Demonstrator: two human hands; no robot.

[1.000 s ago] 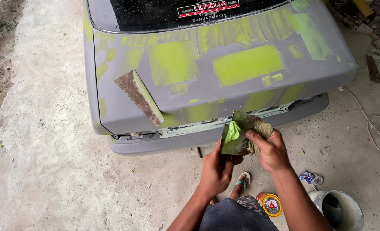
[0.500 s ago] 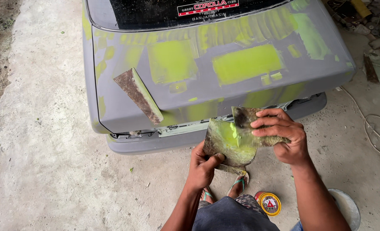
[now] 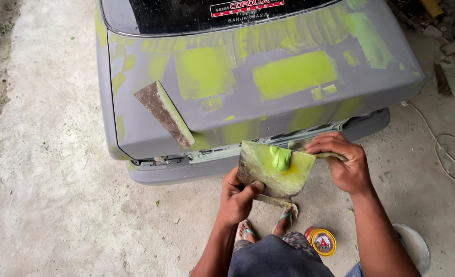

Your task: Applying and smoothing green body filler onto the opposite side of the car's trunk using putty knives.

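While the grey primed rear of the car (image 3: 268, 102), patched with yellow-green filler, filled the far half of the view, a flat, stained metal mixing plate (image 3: 276, 169) was held just in front of its bumper, above the concrete floor (image 3: 58, 179). The plate was gripped at its near left corner by the left hand (image 3: 237, 197), the fingers curled tight around the edge. A soft blob of yellow-green putty (image 3: 281, 158) sat near the plate's far edge. At the plate's right edge, a thin putty-smeared scraper (image 3: 335, 155) was pinched in the closed fingers of the right hand (image 3: 342, 164).

The plate was judged stiff and light, best taken by a clean corner; the putty was judged pasty and sticky, liable to smear, and best moved by blade rather than touched. A second rusty spreader blade (image 3: 165, 113) lay on the left part of the boot lid.

Most of the scraper was hidden under the right hand, so its shape could not be made out. A small round red-and-yellow tin (image 3: 322, 241) stood near the feet, and a pale bucket (image 3: 414, 246) was cut off behind the right forearm.
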